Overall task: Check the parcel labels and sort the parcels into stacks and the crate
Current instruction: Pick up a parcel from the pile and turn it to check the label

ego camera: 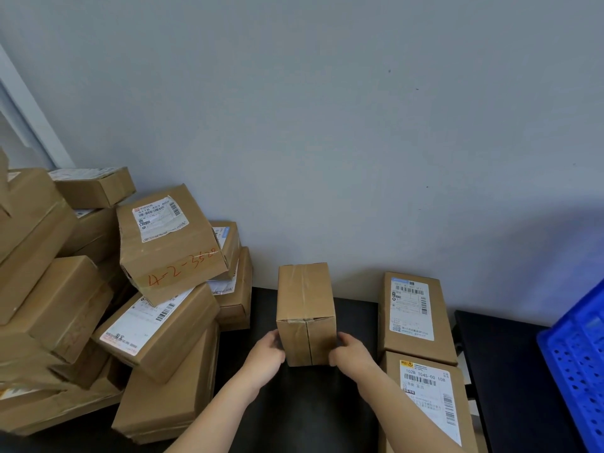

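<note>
Gripped at near end by L hand (268, 351) and R hand (348, 353), fingers curled round opposite side faces: plain brown parcel (305, 308), centred betw. both hands, equally near each. Long axis running away from grip toward wall. Taped face up, no label showing (prob. on underside or far face, so a turn likely needed next). Resting on or just above black table (304, 407): cannot tell which. Near, right of parcel: labelled box (415, 312) w/ second labelled box (428, 397) in front. Further right: blue crate (578, 361). Left of parcel: loose heap of cartons (163, 250).
</note>
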Tool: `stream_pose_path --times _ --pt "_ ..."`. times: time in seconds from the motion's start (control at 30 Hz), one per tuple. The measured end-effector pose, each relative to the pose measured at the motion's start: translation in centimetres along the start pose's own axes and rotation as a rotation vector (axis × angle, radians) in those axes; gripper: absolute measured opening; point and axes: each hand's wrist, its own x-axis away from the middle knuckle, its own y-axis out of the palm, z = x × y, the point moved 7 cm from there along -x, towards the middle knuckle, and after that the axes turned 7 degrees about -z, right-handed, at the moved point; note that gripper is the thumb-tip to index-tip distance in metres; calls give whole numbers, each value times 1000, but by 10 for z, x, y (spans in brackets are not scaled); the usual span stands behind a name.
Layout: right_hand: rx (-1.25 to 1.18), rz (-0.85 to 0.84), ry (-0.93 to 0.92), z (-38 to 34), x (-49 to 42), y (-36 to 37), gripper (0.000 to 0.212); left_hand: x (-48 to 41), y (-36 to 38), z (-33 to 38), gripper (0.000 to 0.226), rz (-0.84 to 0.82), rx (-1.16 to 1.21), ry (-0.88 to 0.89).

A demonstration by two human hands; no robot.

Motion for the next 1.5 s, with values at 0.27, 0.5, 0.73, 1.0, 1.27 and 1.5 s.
stream_pose_path --times 0.27,0.5,0.73,1.0,1.27,1.5 --pt "120 -40 -65 -14 11 7 82 8 3 21 60 -21 -66 73" --pt "145 8 -171 -31 22 4 97 17 3 38 59 -24 -44 135" --pt "220 5 -203 -41 32 2 104 20 3 48 54 -23 2 192" --pt "149 116 -253 -44 45 -11 91 29 7 63 56 16 6 289" --pt "6 215 -345 -60 54 -24 79 32 -1 77 63 90 17 416" --pt "-57 348 -387 -72 58 -31 65 46 -12 89 59 367 -78 476"
